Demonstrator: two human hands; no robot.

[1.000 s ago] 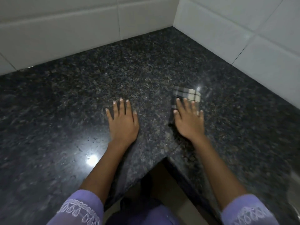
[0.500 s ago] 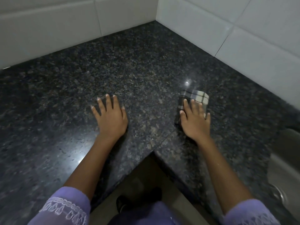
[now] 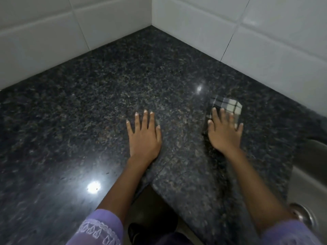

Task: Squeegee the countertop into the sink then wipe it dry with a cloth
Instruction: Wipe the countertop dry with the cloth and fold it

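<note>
A dark speckled granite countertop (image 3: pixel 99 96) fills an L-shaped corner. My right hand (image 3: pixel 223 131) presses flat on a folded checked cloth (image 3: pixel 228 105), grey and cream, whose far end shows beyond my fingers. My left hand (image 3: pixel 144 137) lies flat on the bare stone to the left of it, fingers spread, holding nothing. A steel sink (image 3: pixel 311 174) sits at the right edge, with its drain (image 3: pixel 303 213) partly hidden by my right sleeve. No squeegee is in view.
White wall tiles (image 3: pixel 230 38) rise behind the counter on both sides and meet in the corner. The counter's inner front edge (image 3: pixel 155 188) cuts in between my arms, with dark floor below. Bright light reflections show on the stone.
My right hand has slid the cloth to the right, closer to the sink. The view has shifted and more of the sink shows. My left hand has stayed flat on the counter.
</note>
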